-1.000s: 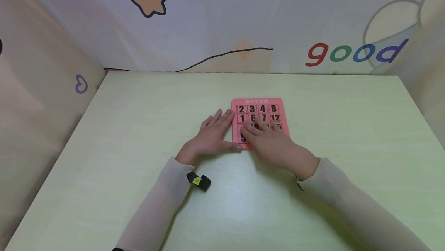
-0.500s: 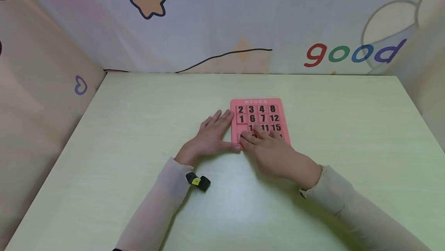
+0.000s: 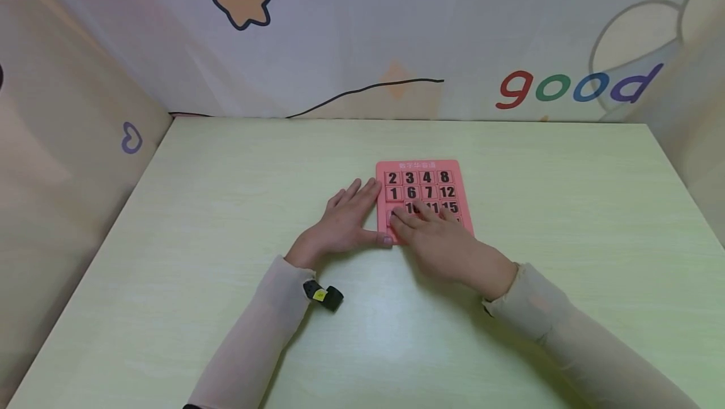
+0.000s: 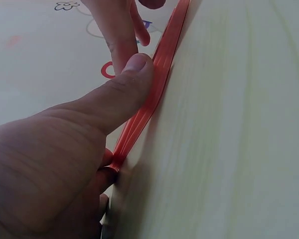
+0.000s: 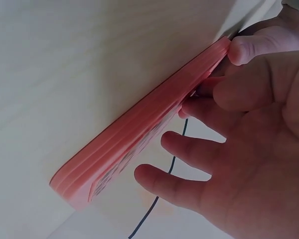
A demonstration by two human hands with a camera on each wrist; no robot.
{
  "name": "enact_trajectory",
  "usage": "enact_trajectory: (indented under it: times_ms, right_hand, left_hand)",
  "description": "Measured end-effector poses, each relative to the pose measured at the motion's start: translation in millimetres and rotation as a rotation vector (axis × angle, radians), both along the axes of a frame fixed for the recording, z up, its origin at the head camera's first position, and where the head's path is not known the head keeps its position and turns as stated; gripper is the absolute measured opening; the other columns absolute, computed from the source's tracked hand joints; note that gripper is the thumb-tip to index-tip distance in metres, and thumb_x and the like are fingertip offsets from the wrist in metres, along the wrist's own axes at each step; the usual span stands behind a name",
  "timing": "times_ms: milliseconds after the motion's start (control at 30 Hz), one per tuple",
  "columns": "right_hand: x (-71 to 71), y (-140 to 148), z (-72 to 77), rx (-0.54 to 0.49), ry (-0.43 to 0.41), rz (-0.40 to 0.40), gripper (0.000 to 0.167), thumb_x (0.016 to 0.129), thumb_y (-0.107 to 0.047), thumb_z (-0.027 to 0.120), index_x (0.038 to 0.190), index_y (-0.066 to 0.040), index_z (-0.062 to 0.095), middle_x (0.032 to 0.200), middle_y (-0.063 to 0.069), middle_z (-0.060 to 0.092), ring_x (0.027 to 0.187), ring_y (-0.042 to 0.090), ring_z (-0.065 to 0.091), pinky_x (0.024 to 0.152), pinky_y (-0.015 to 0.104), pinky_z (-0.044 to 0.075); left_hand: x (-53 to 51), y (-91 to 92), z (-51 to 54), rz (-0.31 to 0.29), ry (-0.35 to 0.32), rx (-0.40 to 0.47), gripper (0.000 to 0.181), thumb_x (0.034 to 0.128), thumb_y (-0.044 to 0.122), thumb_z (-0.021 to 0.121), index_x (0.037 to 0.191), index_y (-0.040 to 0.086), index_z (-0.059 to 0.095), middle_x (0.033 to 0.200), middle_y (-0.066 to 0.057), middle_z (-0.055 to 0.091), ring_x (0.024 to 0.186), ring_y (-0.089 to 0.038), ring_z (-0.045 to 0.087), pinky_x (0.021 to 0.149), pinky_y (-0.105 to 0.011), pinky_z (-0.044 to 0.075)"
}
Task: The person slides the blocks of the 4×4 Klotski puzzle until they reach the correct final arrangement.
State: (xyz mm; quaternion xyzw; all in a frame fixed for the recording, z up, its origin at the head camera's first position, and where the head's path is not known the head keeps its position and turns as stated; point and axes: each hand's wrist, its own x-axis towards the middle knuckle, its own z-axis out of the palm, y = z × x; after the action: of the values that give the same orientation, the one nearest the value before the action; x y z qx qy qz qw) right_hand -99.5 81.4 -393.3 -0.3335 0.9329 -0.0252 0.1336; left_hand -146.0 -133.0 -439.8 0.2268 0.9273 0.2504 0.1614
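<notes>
A pink sliding number puzzle (image 3: 462,200) lies flat on the table. Its top rows read 2, 3, 4, 8 and 1, 6, 7, 12. The third row has a gap at its left end, and fingers cover most of the bottom row. My left hand (image 3: 344,223) braces the puzzle, straight fingers along its left edge and the thumb (image 4: 124,84) against the near edge. Over the lower tiles stretches my right hand (image 3: 444,245), its index fingertip on the bottom-left tile. In the right wrist view, some right fingers (image 5: 174,189) are spread above the tiles.
The pale green table (image 3: 226,195) extends around the puzzle on all sides. A patterned backdrop (image 3: 351,25) with a star and the word "good" stands behind it. A black strap (image 3: 324,296) sits at the left sleeve cuff.
My right hand slid toward the near edge, uncovering third-row tiles, then shifted slightly back up. My left hand stays in place, and the gap remains at the third row's left end.
</notes>
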Motion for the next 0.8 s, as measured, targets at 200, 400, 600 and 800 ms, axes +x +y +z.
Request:
enact_trajectory:
  times_ms: [200, 400, 600, 800]
  right_hand:
    - [-8.2, -1.0, -0.3, 0.014, 0.017, -0.001, 0.057, 0.102, -0.016, 0.056, 0.156, -0.008, 0.040, 0.162, 0.011, 0.031, 0.149, 0.044, 0.020, 0.108, 0.071, 0.026]
    - [-16.3, -2.1, -1.6, 0.024, -0.006, -0.015, 0.057, 0.103, -0.015, 0.053, 0.157, -0.009, 0.036, 0.163, 0.009, 0.029, 0.150, 0.042, 0.015, 0.109, 0.072, 0.024]
    - [-17.4, -2.2, -0.8, 0.012, -0.027, -0.032, 0.059, 0.102, -0.015, 0.055, 0.158, -0.009, 0.036, 0.164, 0.010, 0.027, 0.150, 0.041, 0.014, 0.111, 0.072, 0.020]
    - [-15.4, 4.5, -3.2, 0.014, -0.011, -0.051, 0.058, 0.102, -0.014, 0.055, 0.157, -0.008, 0.037, 0.164, 0.011, 0.026, 0.151, 0.041, 0.014, 0.112, 0.070, 0.022]
  left_hand:
    - [0.1, 0.8, 2.7, 0.000, -0.007, -0.005, 0.112, 0.0854, 0.063, 0.070, 0.164, 0.015, 0.006, 0.169, 0.001, 0.003, 0.153, -0.019, -0.010, 0.121, -0.043, -0.006]
    - [0.6, 1.0, 4.2, -0.004, -0.006, -0.015, 0.111, 0.0863, 0.061, 0.070, 0.164, 0.015, 0.006, 0.169, 0.000, 0.003, 0.153, -0.020, -0.010, 0.121, -0.044, -0.005]
    - [0.4, 0.3, 3.7, -0.002, -0.002, -0.019, 0.110, 0.0871, 0.061, 0.070, 0.163, 0.014, 0.006, 0.169, -0.001, 0.003, 0.153, -0.020, -0.010, 0.121, -0.044, -0.005]
    - [0.4, 0.5, 3.3, -0.003, -0.002, -0.012, 0.110, 0.0870, 0.060, 0.071, 0.163, 0.013, 0.006, 0.169, -0.001, 0.003, 0.154, -0.021, -0.009, 0.121, -0.044, -0.005]
